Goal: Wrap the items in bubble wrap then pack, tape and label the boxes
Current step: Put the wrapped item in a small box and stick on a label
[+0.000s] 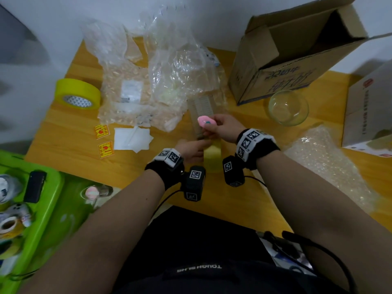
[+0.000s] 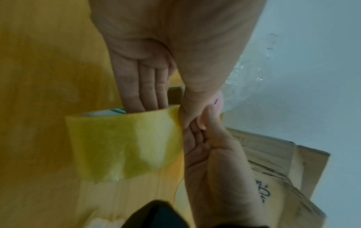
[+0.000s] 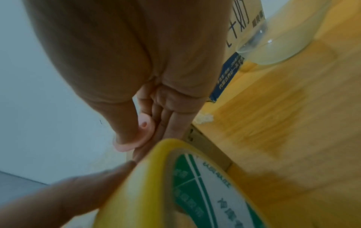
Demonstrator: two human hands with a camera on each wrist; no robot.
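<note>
The left hand (image 1: 192,150) gripped a yellow tape roll (image 1: 212,157), its fingers passed through the core, near the front edge of the desk (image 1: 63,149). The right hand (image 1: 222,128) pinched a pink cutter (image 1: 206,122) at the roll's far rim. Crumpled bubble wrap (image 1: 165,81) lay beyond, toward the back edge. An open cardboard box (image 1: 275,66) stood at the back right corner, a glass bowl (image 1: 288,108) just beside it.
</note>
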